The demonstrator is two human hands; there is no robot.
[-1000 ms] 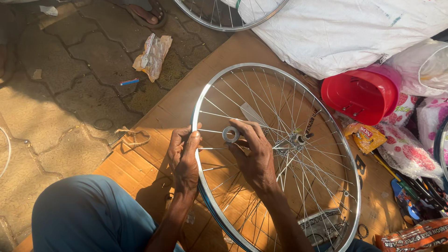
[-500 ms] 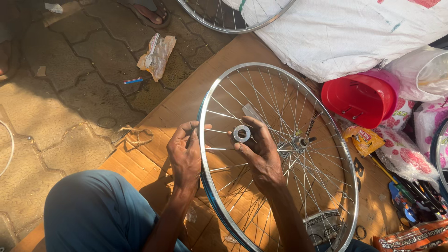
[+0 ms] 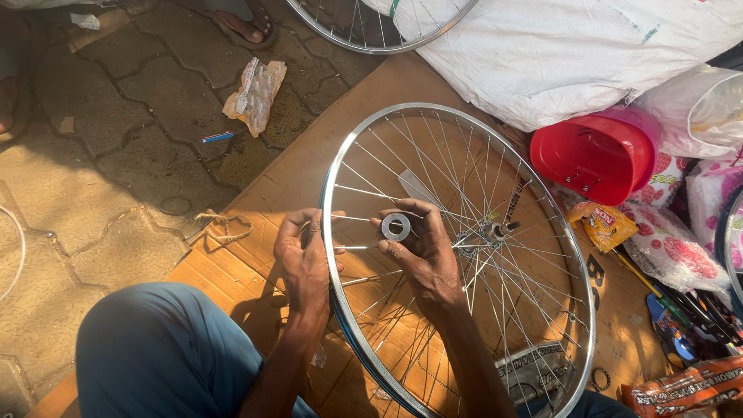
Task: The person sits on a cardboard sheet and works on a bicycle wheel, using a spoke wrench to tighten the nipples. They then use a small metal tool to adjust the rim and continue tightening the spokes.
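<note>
My right hand (image 3: 422,251) has lifted slightly, fingers closing around a small metal ring (image 3: 395,227) above the spokes. My left hand (image 3: 303,255) is gripping the bicycle wheel (image 3: 340,162) rim, lying on cardboard (image 3: 271,186) near its left edge.

I see a crumpled clear wrapper (image 3: 255,94) on the paving, upper left; a small yellow-orange snack packet (image 3: 608,224) right of the wheel; a long orange-red printed packet (image 3: 685,391) at bottom right.
</note>
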